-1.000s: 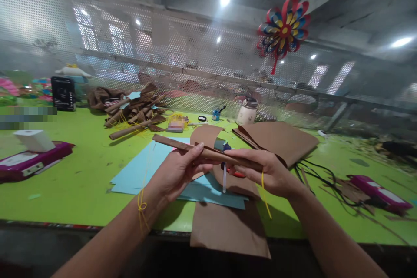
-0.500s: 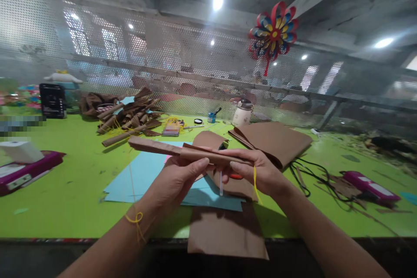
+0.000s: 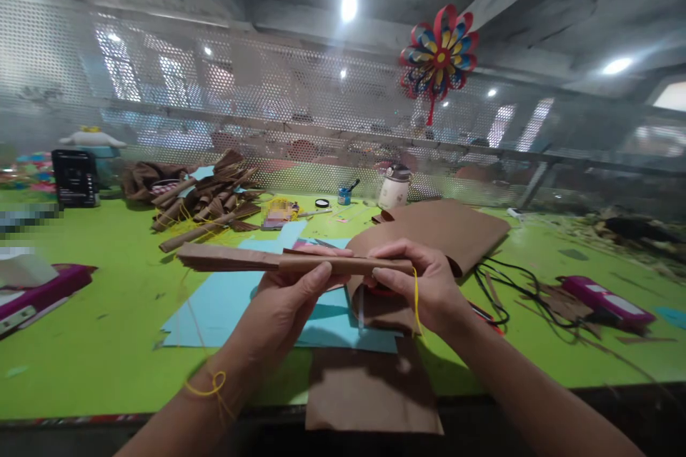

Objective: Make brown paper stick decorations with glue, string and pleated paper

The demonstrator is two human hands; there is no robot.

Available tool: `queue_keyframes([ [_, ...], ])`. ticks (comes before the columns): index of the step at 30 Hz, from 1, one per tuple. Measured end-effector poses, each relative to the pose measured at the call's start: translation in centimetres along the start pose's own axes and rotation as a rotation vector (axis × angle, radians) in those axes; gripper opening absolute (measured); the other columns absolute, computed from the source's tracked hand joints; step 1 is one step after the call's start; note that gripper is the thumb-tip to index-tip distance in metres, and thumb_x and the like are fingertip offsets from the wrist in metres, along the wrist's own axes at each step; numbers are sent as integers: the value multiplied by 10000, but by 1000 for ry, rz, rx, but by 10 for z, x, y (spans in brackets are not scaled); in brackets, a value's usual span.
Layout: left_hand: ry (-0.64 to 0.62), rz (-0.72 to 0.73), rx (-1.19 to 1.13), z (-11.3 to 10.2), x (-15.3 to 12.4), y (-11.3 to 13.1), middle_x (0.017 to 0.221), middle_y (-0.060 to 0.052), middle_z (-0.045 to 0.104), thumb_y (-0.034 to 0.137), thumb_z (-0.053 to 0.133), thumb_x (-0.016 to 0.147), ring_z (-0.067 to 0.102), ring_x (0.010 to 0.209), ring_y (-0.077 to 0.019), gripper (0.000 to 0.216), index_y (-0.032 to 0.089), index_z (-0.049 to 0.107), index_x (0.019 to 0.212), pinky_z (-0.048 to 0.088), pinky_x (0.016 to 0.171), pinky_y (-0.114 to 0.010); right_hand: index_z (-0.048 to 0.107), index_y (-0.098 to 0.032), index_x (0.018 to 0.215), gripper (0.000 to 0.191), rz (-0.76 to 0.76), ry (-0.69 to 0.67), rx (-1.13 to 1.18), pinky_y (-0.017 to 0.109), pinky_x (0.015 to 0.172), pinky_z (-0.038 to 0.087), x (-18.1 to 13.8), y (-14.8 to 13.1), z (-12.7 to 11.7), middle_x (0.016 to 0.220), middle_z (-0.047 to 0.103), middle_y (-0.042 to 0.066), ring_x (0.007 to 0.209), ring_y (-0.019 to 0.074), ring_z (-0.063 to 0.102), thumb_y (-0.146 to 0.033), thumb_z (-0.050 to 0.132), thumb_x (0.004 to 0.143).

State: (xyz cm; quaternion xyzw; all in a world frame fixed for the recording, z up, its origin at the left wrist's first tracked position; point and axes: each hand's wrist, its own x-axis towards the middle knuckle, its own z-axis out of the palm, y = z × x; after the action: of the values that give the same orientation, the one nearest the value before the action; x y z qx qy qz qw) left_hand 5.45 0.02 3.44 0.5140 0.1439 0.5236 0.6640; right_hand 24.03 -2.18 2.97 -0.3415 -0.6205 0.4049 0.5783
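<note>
Brown paper roll (image 3: pixel 289 263) is up in the air over the green desk (image 3: pixel 107 378), pretty much level. Left end's a bunch of stacked folds, edges showing. Left hand (image 3: pixel 289 303) has the middle gripped, where the outside turns smoother with a flap along the top. Right hand (image 3: pixel 429 287) is pinching the right end, yellow string (image 3: pixel 416 300) dangling there.

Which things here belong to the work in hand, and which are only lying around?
Seem to belong:
- brown paper roll, in left hand and right hand
- yellow string
- pile of brown paper rolls

Likely only nearby:
- smartphone
- blue jar
- white bottle
</note>
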Motion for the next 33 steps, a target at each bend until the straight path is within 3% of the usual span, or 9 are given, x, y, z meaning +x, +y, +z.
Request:
queue_keyframes([
  [4, -26, -11, 19, 0, 0, 1, 1040, -101, 635, 149, 589, 759, 549, 1036, -248, 148, 140, 681, 875, 425, 922, -358, 656, -205, 841, 152, -203, 30, -170, 317, 759, 501, 0, -9, 2, 862, 648, 35, 816, 159, 601, -194, 678, 691],
  [7, -36, 13, 6, -3, 0, -1, 1036, -98, 635, 155, 568, 778, 549, 1038, -240, 146, 140, 674, 877, 424, 930, -352, 662, -205, 826, 137, -319, 46, -242, 331, 753, 495, 0, -13, 4, 848, 634, 37, 831, 168, 593, -177, 673, 692],
  [14, 3, 77, -3, -8, 1, -1, 1035, -83, 633, 107, 534, 795, 556, 1030, -216, 152, 144, 660, 871, 447, 915, -334, 631, -198, 835, 150, -237, 70, -119, 264, 628, 496, 0, -9, 0, 843, 591, 32, 744, 130, 563, -181, 672, 692],
  [19, -23, 131, 5, -9, 0, -3, 1009, -68, 634, 95, 524, 798, 573, 994, -218, 168, 153, 662, 872, 453, 909, -372, 639, -202, 796, 125, -298, 52, -85, 280, 680, 488, 0, -9, 0, 814, 583, 26, 790, 137, 558, -132, 664, 695],
  [24, -32, 157, 26, -8, 0, -2, 1013, -74, 624, 98, 535, 788, 566, 1001, -236, 162, 151, 671, 856, 448, 910, -396, 634, -204, 808, 118, -301, 32, -69, 267, 633, 491, 0, -9, 0, 832, 574, 24, 767, 130, 557, -139, 649, 711],
  [33, 25, 208, 44, -8, -1, 2, 1004, -76, 620, 107, 564, 764, 563, 1006, -255, 138, 156, 672, 833, 459, 893, -413, 641, -206, 846, 142, -367, 44, -136, 279, 672, 490, 1, -11, -4, 823, 582, 28, 781, 134, 555, -139, 639, 721],
])
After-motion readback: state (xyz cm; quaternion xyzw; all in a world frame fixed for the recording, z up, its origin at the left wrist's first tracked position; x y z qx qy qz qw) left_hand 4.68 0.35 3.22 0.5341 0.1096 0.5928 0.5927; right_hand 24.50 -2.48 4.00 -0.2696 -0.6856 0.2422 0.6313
